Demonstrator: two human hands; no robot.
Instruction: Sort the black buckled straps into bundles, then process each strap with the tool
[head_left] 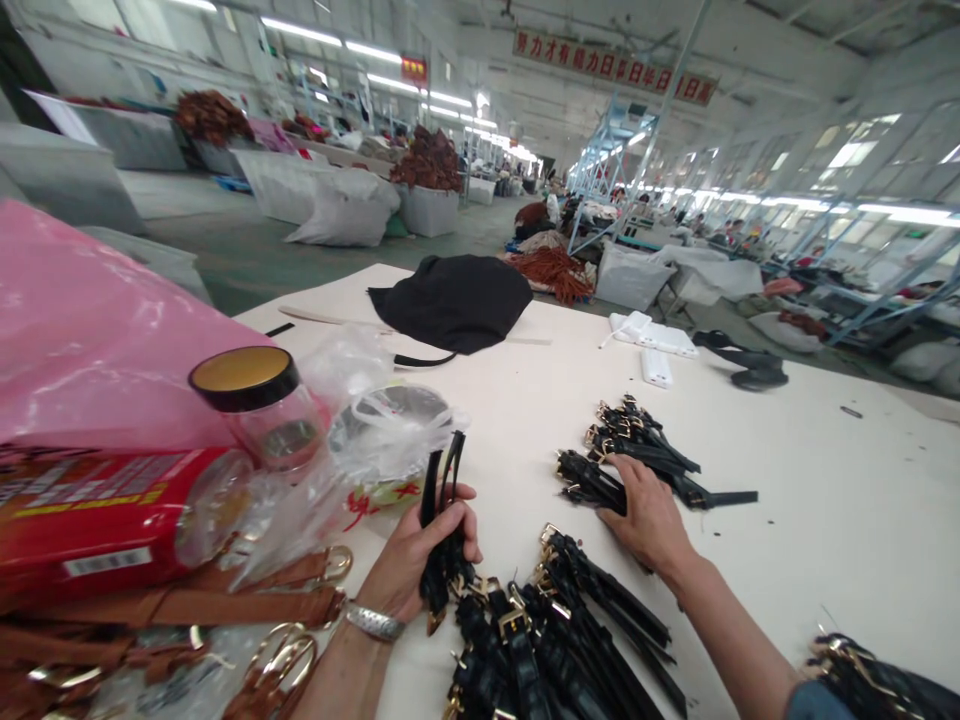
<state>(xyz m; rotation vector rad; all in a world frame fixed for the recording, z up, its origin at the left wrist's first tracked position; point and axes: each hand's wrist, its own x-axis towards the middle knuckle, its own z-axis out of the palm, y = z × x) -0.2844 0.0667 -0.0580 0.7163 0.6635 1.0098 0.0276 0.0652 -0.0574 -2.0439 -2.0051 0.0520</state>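
Note:
My left hand (427, 555) is closed around a few thin black straps (444, 530), whose ends stick up above the thumb. Farther right, my right hand (646, 510) is wrapped over a small bundle of black buckle straps (592, 482) lying on the table. Just beyond it lies another pile of black straps (637, 440) with gold-coloured buckles. Between my forearms, a larger heap of black buckle straps (525, 640) covers the near edge, and a separate bunch (600, 600) lies beside it.
On the left are brown straps (187, 605) with gold rings, a red container (112, 520), a clear jar (255, 400) and pink plastic (120, 330). Black cloth (457, 300), white power banks (654, 340) and a black strap-like item (750, 362) lie toward the far side. More black straps (877, 675) sit bottom right.

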